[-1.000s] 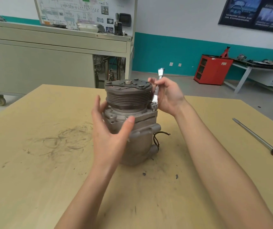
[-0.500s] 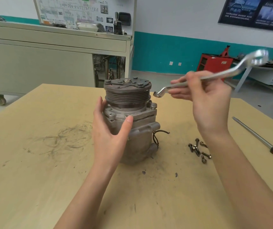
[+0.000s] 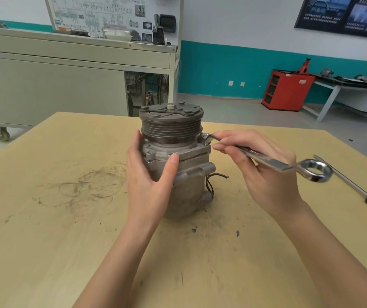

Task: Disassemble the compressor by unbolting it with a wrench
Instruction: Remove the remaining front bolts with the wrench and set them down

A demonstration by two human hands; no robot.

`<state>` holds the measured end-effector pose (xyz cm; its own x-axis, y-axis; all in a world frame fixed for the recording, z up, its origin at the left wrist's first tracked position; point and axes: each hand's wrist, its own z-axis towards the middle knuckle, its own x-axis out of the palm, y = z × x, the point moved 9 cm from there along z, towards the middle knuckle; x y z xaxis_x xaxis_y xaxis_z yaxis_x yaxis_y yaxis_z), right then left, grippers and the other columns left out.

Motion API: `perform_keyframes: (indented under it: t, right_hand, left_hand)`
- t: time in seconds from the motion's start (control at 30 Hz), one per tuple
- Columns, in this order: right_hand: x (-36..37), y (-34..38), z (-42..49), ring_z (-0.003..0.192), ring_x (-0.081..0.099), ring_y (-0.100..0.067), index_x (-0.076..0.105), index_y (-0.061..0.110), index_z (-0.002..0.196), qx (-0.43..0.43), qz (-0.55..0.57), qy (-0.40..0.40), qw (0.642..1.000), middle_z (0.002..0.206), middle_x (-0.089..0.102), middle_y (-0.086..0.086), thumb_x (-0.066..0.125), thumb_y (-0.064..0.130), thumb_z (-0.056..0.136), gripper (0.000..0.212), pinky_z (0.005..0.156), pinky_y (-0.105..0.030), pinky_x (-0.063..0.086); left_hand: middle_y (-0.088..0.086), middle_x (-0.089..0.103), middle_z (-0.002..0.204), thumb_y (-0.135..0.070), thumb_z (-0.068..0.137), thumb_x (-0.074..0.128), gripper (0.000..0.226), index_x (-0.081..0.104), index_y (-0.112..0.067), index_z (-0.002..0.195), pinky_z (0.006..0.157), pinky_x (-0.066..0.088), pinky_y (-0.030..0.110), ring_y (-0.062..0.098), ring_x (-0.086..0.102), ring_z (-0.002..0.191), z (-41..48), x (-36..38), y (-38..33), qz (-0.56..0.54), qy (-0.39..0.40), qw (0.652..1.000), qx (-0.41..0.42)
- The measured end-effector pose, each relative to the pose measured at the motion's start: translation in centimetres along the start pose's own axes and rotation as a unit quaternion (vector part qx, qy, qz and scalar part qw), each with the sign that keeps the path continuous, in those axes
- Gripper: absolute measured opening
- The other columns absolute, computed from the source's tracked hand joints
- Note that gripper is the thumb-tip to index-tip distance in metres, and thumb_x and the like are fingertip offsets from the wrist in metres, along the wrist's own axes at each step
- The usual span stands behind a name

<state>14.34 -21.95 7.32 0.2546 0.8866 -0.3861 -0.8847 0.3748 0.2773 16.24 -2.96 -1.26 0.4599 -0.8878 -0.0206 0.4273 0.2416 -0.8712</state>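
Observation:
A grey metal compressor [image 3: 184, 172] with a grooved pulley on top stands upright in the middle of the wooden table [image 3: 44, 241]. My left hand [image 3: 149, 178] wraps its near left side, thumb on the flange. My right hand [image 3: 264, 172] grips the shaft of a silver ring wrench [image 3: 267, 160]. The wrench's small end sits on a bolt [image 3: 205, 136] at the flange's right corner, just below the pulley. Its large ring end sticks out to the right past my hand.
A long screwdriver [image 3: 356, 185] with an orange handle lies on the table at the right edge. A grey cabinet bench [image 3: 67, 70] stands behind the table. A red cabinet [image 3: 287, 90] and a white workbench [image 3: 351, 90] stand far right.
My right hand swung the wrench down from the raised position and set its small end on the flange bolt. It now hides the loose bolts on the table. My left hand stayed on the compressor.

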Motion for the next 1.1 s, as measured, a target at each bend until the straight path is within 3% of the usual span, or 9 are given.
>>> perform_keyframes:
  t: [0.1, 0.2, 0.4, 0.47, 0.53, 0.7, 0.83, 0.97, 1.1]
  right_hand:
    - [0.1, -1.9, 0.2, 0.094, 0.069, -0.026, 0.064, 0.011, 0.098, 0.055, 0.119, 0.005, 0.991, 0.099, 0.069, -0.012, 0.052, 0.025, 0.096, 0.018, 0.080, -0.043, 0.057]
    - [0.2, -5.6, 0.3, 0.086, 0.071, -0.026, 0.062, 0.015, 0.091, 0.158, 0.287, -0.039, 0.944, 0.094, 0.073, -0.006, 0.045, 0.018, 0.098, 0.018, 0.076, -0.033, 0.057]
    - [7.4, -12.8, 1.2, 0.059, 0.068, -0.013, 0.055, 0.009, 0.085, 0.435, 0.577, 0.048, 0.690, 0.074, 0.071, -0.008, 0.038, 0.013, 0.098, 0.022, 0.052, -0.018, 0.054]
    - [9.3, -13.1, 1.8, 0.057, 0.067, -0.011, 0.063, 0.008, 0.082, 0.446, 0.614, 0.079, 0.647, 0.073, 0.070, -0.008, 0.044, 0.015, 0.093, 0.024, 0.051, -0.017, 0.054]
    - [9.2, -13.2, 3.0, 0.056, 0.067, -0.010, 0.068, 0.008, 0.077, 0.423, 0.605, 0.081, 0.670, 0.072, 0.070, -0.008, 0.047, 0.018, 0.091, 0.027, 0.051, -0.015, 0.054]
    - [2.1, -12.3, 5.2, 0.057, 0.068, -0.013, 0.060, 0.007, 0.079, 0.337, 0.452, -0.096, 0.820, 0.074, 0.073, -0.010, 0.041, 0.022, 0.102, 0.033, 0.053, -0.016, 0.053]
    - [-1.2, -6.3, 3.3, 0.070, 0.072, -0.022, 0.064, 0.012, 0.086, 0.210, 0.260, -0.120, 0.935, 0.084, 0.074, -0.008, 0.046, 0.020, 0.100, 0.024, 0.062, -0.024, 0.058]
    - [-0.7, -1.6, 1.5, 0.080, 0.072, -0.021, 0.064, 0.017, 0.096, 0.086, 0.126, -0.072, 0.986, 0.092, 0.071, -0.005, 0.052, 0.020, 0.096, 0.012, 0.070, -0.038, 0.059]
    - [-0.8, -1.5, 1.0, 0.082, 0.072, -0.021, 0.061, 0.017, 0.101, 0.072, 0.116, -0.058, 0.989, 0.096, 0.069, -0.005, 0.052, 0.030, 0.095, 0.017, 0.071, -0.044, 0.059]
  left_hand:
    - [-0.009, 0.036, 0.151, -0.060, 0.076, 0.053, 0.090, 0.026, -0.020, 0.152, 0.117, 0.029, 0.038, 0.003, 0.032, 0.140, 0.0, 0.0, 0.0, -0.002, 0.001, 1.000, 0.000]
    - [-0.010, 0.036, 0.151, -0.061, 0.076, 0.052, 0.088, 0.025, -0.023, 0.151, 0.117, 0.030, 0.039, 0.003, 0.032, 0.140, 0.0, 0.0, 0.1, 0.002, 0.002, 1.000, 0.001]
    - [-0.014, 0.038, 0.147, -0.062, 0.078, 0.052, 0.083, 0.026, -0.028, 0.149, 0.116, 0.032, 0.038, 0.001, 0.034, 0.137, 0.0, 0.2, 0.0, 0.004, 0.003, 1.000, 0.007]
    - [-0.014, 0.037, 0.148, -0.062, 0.078, 0.052, 0.083, 0.025, -0.028, 0.149, 0.116, 0.031, 0.037, 0.000, 0.033, 0.138, -0.1, 0.1, 0.1, 0.005, 0.002, 1.000, 0.009]
    - [-0.012, 0.036, 0.149, -0.061, 0.078, 0.051, 0.084, 0.025, -0.026, 0.150, 0.116, 0.030, 0.037, 0.000, 0.032, 0.138, -0.1, 0.0, 0.1, 0.009, 0.002, 1.000, 0.011]
    - [-0.016, 0.035, 0.148, -0.061, 0.079, 0.049, 0.079, 0.024, -0.031, 0.147, 0.116, 0.029, 0.032, -0.002, 0.031, 0.137, -0.1, 0.1, 0.0, 0.016, 0.004, 1.000, 0.016]
    - [-0.014, 0.035, 0.149, -0.060, 0.079, 0.049, 0.079, 0.026, -0.028, 0.148, 0.117, 0.029, 0.035, 0.001, 0.031, 0.138, -0.1, 0.2, 0.1, 0.016, 0.005, 1.000, 0.017]
    - [-0.012, 0.035, 0.150, -0.061, 0.079, 0.049, 0.084, 0.025, -0.025, 0.150, 0.117, 0.028, 0.035, 0.002, 0.031, 0.139, -0.1, 0.2, 0.1, 0.022, 0.002, 1.000, 0.016]
    - [-0.012, 0.035, 0.150, -0.060, 0.080, 0.049, 0.084, 0.025, -0.023, 0.151, 0.117, 0.028, 0.032, 0.001, 0.030, 0.139, 0.0, 0.2, 0.2, 0.021, 0.002, 1.000, 0.020]
